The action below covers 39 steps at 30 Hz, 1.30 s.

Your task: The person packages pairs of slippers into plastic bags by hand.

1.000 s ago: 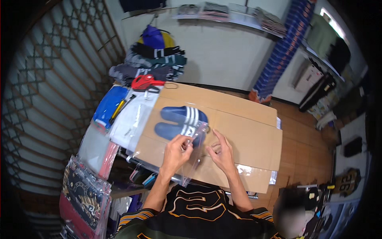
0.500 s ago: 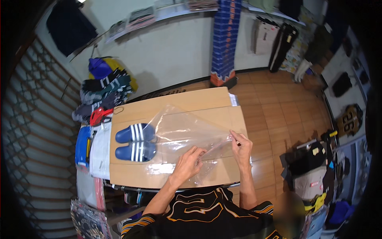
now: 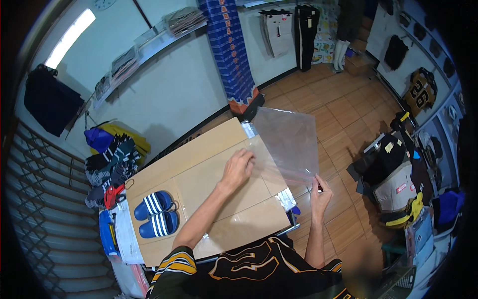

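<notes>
A clear plastic bag [image 3: 289,139] is spread out over the right end of the cardboard-topped table [image 3: 209,174] and past its edge, above the floor. My right hand [image 3: 320,192] pinches its near right corner, beyond the table. My left hand [image 3: 239,169] is over the cardboard, its curled fingers closed at the bag's left edge; the exact grip is partly hidden. A pair of blue slide sandals [image 3: 162,226] with white stripes lies side by side on the left of the cardboard, apart from both hands, behind my left forearm.
At the table's left end are a red tool [image 3: 113,195], white packages [image 3: 128,234] and a pile of clothing [image 3: 117,154]. A blue-wrapped pillar [image 3: 229,55] stands behind the table. Stacked clothes and bags [image 3: 393,174] sit at the right. A folding metal gate [image 3: 47,209] borders the left.
The plastic bag has moved right, off the sandals and partly beyond the table. Both hands have shifted right and away relative to the cardboard, and the view has turned.
</notes>
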Tool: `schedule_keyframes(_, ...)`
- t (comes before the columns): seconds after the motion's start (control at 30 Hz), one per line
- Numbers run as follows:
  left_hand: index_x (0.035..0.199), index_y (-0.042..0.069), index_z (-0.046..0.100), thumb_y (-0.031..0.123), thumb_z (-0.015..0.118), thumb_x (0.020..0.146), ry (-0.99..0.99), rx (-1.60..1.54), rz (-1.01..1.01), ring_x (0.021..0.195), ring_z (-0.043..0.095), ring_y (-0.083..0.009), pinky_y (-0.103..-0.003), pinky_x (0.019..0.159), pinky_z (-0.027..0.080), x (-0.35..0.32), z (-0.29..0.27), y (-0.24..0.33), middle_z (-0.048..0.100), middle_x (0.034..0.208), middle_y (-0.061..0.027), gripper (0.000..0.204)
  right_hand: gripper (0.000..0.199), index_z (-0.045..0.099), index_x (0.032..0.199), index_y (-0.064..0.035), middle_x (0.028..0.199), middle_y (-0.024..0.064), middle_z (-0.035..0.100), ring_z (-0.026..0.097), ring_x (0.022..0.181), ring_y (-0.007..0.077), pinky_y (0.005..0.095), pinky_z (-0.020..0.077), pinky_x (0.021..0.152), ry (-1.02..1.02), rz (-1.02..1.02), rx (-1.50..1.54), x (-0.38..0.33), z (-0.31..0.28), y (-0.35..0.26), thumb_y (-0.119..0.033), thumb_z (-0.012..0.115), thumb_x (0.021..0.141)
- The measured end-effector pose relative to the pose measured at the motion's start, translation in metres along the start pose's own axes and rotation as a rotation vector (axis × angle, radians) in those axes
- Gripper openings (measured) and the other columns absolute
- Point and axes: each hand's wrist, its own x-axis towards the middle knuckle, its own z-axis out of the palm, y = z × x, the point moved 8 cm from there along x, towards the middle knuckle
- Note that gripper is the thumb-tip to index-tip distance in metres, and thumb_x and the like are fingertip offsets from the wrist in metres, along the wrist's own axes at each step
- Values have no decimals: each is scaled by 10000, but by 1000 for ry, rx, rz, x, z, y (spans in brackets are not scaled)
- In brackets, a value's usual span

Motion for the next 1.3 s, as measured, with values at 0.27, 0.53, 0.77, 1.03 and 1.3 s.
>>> schedule_keyframes(0.27, 959, 37, 637, 168, 690, 844, -64, 28, -203, 893, 655, -389, -472, 773, 511, 85, 54, -71, 658, 943, -210, 182, 250, 701, 1091, 38, 885, 117, 710, 627, 727, 133, 275, 511, 655, -15, 236, 141, -3, 32, 55, -74, 694, 868)
schedule_keyframes(0.53, 846, 38, 661, 281, 725, 852, -206, 36, -299, 760, 677, -340, -441, 704, 520, 115, 82, -112, 681, 757, -153, 251, 247, 633, 1023, 20, 805, 41, 649, 593, 704, 80, 221, 477, 619, -138, 332, 343, -12, 80, 71, 4, 751, 806)
schedule_keyframes(0.77, 850, 39, 661, 254, 743, 843, -182, -1, -348, 724, 678, -318, -420, 680, 519, 111, 73, -116, 679, 747, -141, 230, 195, 595, 974, 6, 763, 54, 641, 585, 653, 110, 255, 470, 582, -148, 288, 273, -21, 83, 46, -26, 720, 827)
schedule_keyframes(1.03, 912, 18, 668, 208, 733, 856, -10, -77, -263, 611, 604, -173, -335, 615, 497, 90, 47, -106, 668, 715, -99, 209, 188, 559, 931, -14, 708, 79, 616, 569, 572, 132, 299, 454, 542, -168, 204, 163, -40, 70, 16, -40, 710, 822)
schedule_keyframes(1.3, 944, -2, 656, 138, 706, 876, -10, -233, -267, 628, 598, -168, -320, 628, 501, 74, 35, -102, 660, 730, -111, 164, 200, 560, 922, -47, 695, 101, 634, 608, 569, 230, 373, 474, 549, -208, 72, -13, -68, 65, -19, -115, 709, 807)
